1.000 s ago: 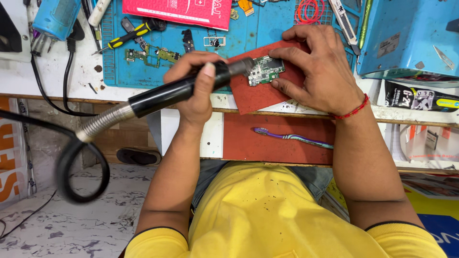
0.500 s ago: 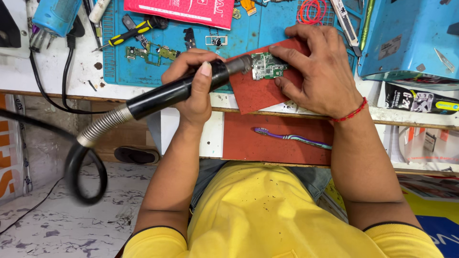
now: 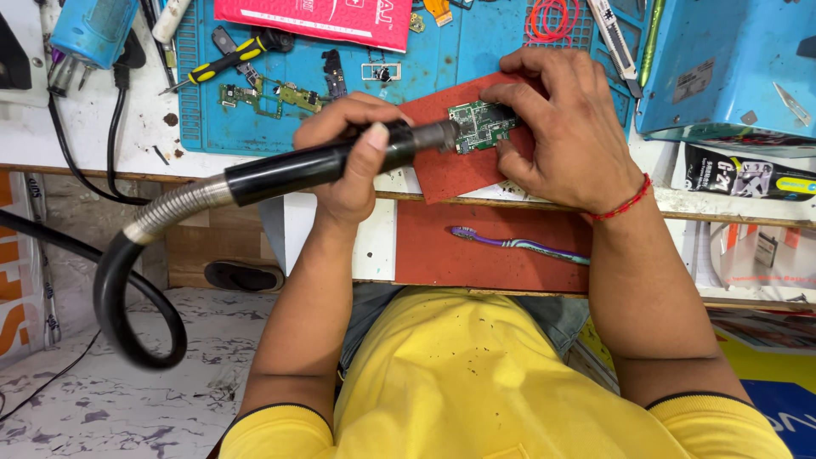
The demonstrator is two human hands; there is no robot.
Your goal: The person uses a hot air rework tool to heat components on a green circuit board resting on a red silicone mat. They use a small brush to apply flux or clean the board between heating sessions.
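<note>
Left hand: closed around black hot-air wand, nozzle at green circuit board; right hand: fingertips pinning board on red pad at bench edge; purple toothbrush on shelf below.

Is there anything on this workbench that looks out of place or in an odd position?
Yes, one thing: the red pad under the circuit board lies askew and hangs over the bench edge. The left hand holds the black hot-air nozzle to the board; the right hand steadies it.
</note>
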